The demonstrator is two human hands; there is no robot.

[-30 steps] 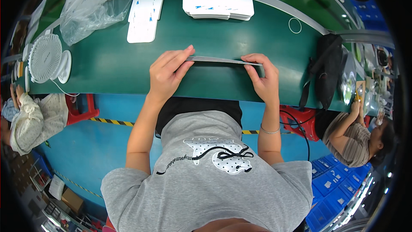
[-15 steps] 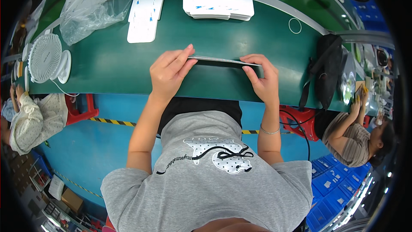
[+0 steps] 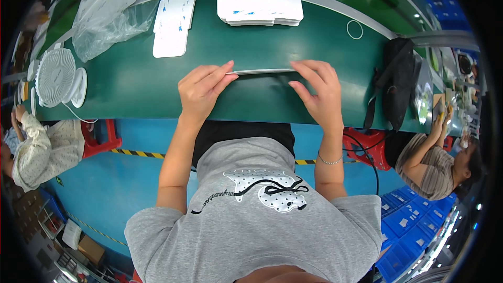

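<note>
A thin flat whitish piece [image 3: 262,71], seen nearly edge-on, is held above the green table. My left hand [image 3: 201,86] pinches its left end between thumb and fingers. At the other end my right hand [image 3: 320,89] has its fingertips by the far edge, with the thumb apart from them; whether they touch it I cannot tell. Beyond my hands lies a thick stack of white cards [image 3: 259,5] with small blue marks. To its left is a lower pile of similar white cards [image 3: 172,34].
A white fan [image 3: 55,77] stands at the left, before a clear plastic bag [image 3: 112,29]. A white ring-shaped band [image 3: 354,29] lies at the far right. The black bag [image 3: 396,84] sits at the right end, and people work on both sides.
My right thumb has come away from the thin piece, and the right fingers have shifted slightly left along it. My left hand keeps its pinch.
</note>
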